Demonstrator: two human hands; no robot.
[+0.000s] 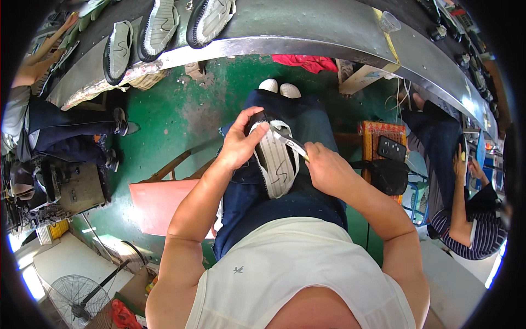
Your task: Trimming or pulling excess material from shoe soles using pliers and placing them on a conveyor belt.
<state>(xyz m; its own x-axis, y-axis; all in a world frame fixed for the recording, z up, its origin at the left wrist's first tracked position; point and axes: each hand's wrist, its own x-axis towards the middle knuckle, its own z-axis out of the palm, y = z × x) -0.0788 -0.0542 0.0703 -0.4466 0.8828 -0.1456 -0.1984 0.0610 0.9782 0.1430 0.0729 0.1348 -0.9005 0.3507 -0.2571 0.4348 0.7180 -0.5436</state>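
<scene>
One pale striped shoe (pixel 278 172) lies over the dark trousers (pixel 316 204) on the person's lap in the head view. The left hand (pixel 240 141) is half curled, gripping the shoe's far end, its thumb pressed on the upper. The right hand (pixel 329 169) is closed round the handle of a silver tool (pixel 291 143), whose metal head lies over the shoe's far right side; whether its tip bites the material cannot be told. More pale shoes (pixel 159 30) stand on the bench (pixel 307 23).
</scene>
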